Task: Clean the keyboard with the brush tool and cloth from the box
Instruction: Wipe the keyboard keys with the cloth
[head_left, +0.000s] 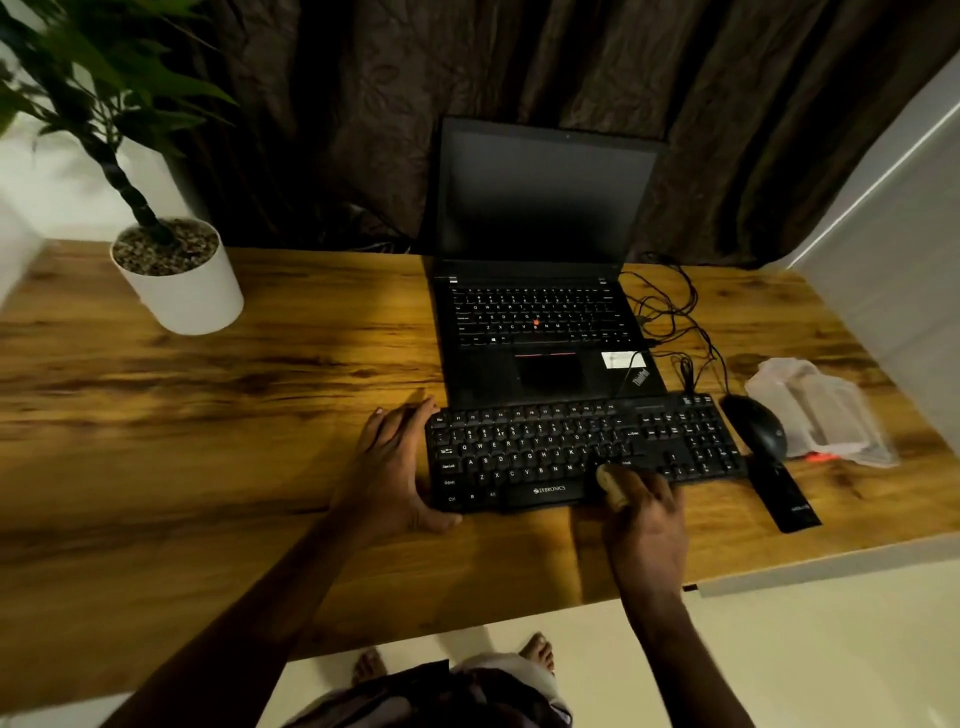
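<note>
One keyboard (545, 452), two hands.
The left hand (389, 467) rests released against its end; the right hand (649, 519) grasps one brush tool (612, 488); one mouse (756, 423), one box (815, 410) beside.

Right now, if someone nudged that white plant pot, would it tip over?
Probably not easily: the white pot is topped with pebbles, so likely heavy and bottom-weighted. The plant stands tall above it, so a high push might tip it.
</note>
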